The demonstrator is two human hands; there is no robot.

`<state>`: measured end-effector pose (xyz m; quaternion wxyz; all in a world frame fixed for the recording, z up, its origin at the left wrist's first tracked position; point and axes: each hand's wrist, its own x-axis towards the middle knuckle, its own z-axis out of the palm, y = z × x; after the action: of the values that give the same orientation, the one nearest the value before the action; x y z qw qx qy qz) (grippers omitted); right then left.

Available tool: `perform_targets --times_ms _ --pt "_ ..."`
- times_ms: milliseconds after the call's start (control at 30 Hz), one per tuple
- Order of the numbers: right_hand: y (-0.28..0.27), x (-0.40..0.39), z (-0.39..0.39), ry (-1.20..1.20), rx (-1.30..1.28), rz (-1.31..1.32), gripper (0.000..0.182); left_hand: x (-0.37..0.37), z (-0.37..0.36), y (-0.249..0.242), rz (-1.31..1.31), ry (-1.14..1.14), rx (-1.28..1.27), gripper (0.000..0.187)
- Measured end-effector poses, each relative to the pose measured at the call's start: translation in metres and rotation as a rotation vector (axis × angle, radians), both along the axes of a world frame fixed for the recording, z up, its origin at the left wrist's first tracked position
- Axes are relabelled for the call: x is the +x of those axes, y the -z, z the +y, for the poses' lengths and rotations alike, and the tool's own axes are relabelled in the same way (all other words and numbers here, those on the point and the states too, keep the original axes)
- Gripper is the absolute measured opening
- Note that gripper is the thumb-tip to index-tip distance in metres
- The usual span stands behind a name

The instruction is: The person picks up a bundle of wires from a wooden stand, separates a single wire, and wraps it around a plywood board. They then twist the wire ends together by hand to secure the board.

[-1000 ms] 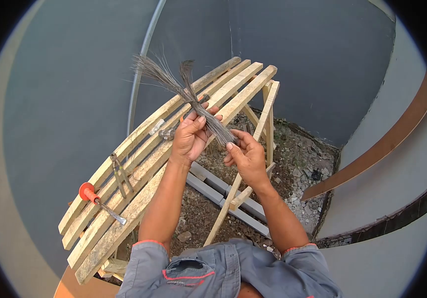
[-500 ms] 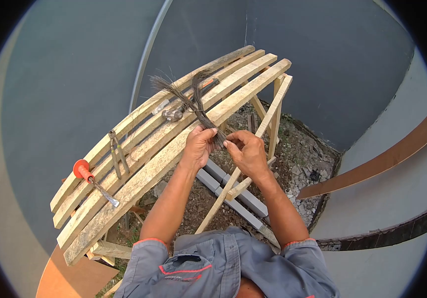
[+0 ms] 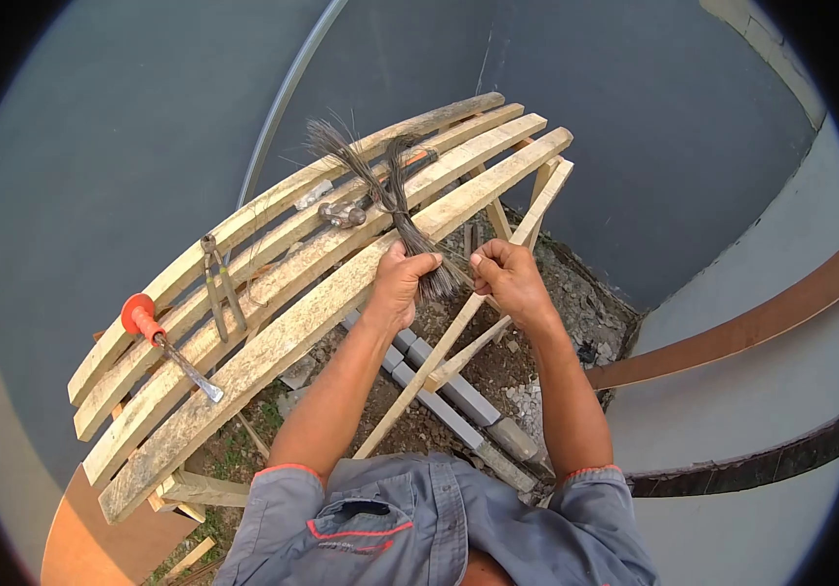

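A dark bundle of thin binding wire point(image 3: 402, 221), tied near its middle and fanned at the ends, lies across the wooden slats. My left hand point(image 3: 403, 280) is closed around its near end, thumb on top, with cut ends sticking out beside the fingers. Just to the right, my right hand point(image 3: 509, 280) is closed in a pinch. Fine strands run from the bundle toward its fingertips; how many it holds is too small to tell. Beyond the bundle lies a hammer point(image 3: 343, 214), its handle partly hidden by the wire.
Pincers point(image 3: 221, 288) and a chisel with an orange guard point(image 3: 167, 342) rest on the slatted wooden bench point(image 3: 273, 337) to the left. Grey blocks point(image 3: 458, 391) lie on rubble below. A diagonal brace point(image 3: 429, 366) stands beneath my hands, and a curved brown board point(image 3: 722, 327) is at right.
My right hand has moved right, away from the bundle, opening a gap between my hands. My left hand keeps its grip. The whole view has shifted slightly.
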<state>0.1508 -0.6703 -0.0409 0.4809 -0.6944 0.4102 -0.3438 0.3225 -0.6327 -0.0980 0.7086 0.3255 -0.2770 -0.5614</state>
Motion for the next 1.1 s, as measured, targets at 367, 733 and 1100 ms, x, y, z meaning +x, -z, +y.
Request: perform_targets --times_ms 367,733,1100 --pt "-0.003 -0.004 -0.003 -0.055 -0.067 -0.033 0.015 0.002 0.003 -0.001 0.062 0.036 -0.002 0.044" --pt "-0.003 -0.006 0.008 -0.205 -0.153 0.108 0.014 0.006 0.006 -0.005 0.132 0.085 0.003 0.048" --pt "-0.003 -0.002 0.005 -0.046 -0.405 0.282 0.014 0.009 0.011 -0.008 0.098 0.131 0.005 0.052"
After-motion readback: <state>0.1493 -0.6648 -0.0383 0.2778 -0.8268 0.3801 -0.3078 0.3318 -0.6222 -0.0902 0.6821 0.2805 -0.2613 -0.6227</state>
